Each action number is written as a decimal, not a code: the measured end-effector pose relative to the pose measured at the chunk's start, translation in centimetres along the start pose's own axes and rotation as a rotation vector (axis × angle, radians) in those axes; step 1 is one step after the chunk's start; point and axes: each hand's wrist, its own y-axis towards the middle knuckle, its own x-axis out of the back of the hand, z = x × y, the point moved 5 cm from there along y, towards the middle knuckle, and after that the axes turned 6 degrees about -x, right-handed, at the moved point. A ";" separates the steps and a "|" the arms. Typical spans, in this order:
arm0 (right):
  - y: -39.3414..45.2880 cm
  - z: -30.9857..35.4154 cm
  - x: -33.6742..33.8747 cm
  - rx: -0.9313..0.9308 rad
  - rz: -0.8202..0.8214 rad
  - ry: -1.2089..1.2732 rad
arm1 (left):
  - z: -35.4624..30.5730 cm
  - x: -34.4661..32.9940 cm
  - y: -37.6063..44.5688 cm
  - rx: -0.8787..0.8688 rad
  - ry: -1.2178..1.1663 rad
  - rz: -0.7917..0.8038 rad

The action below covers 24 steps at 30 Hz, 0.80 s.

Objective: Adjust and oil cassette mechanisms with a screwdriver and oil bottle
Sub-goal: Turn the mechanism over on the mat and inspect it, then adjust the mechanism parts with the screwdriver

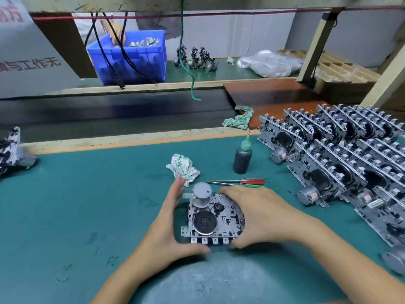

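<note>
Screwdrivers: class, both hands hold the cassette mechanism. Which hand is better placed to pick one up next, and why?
Probably the right hand. The screwdrivers lie just beyond its fingers, right of the cassette mechanism. The left hand would have to cross over it.

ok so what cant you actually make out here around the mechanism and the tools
All in the head view:
- Right side of the cassette mechanism: covered by the right hand.
- Left hand fingertips: motion-blurred, so the exact contact is unclear.
- Green screwdriver: its tip lies behind the red screwdriver and the right hand.
- Oil bottle: dark, so the fill level is unreadable.
- Stacked mechanisms: cut off by the right edge.
</note>
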 end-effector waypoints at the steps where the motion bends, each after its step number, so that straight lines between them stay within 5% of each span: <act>1: 0.0 -0.2 0.3 -0.023 0.034 0.128 | 0.1 0.3 0.3 0.044 -0.147 -0.033; 5: -0.9 1.9 0.2 0.123 0.454 1.161 | -1.1 -0.4 1.2 0.200 -0.716 0.134; 9: -0.8 5.4 -1.3 0.293 0.784 1.561 | -3.0 -2.8 2.3 0.296 -1.234 0.312; 16: 2.4 0.7 -0.8 -0.034 0.211 0.952 | -1.2 -1.2 3.1 0.213 -1.448 0.106; 20: 2.8 -2.5 1.1 -0.264 -0.399 0.398 | 0.8 0.0 3.7 0.256 -1.340 -0.159; 24: 3.9 -1.8 -0.9 -0.219 -0.311 0.025 | 1.9 -1.1 3.7 0.383 -1.373 -0.176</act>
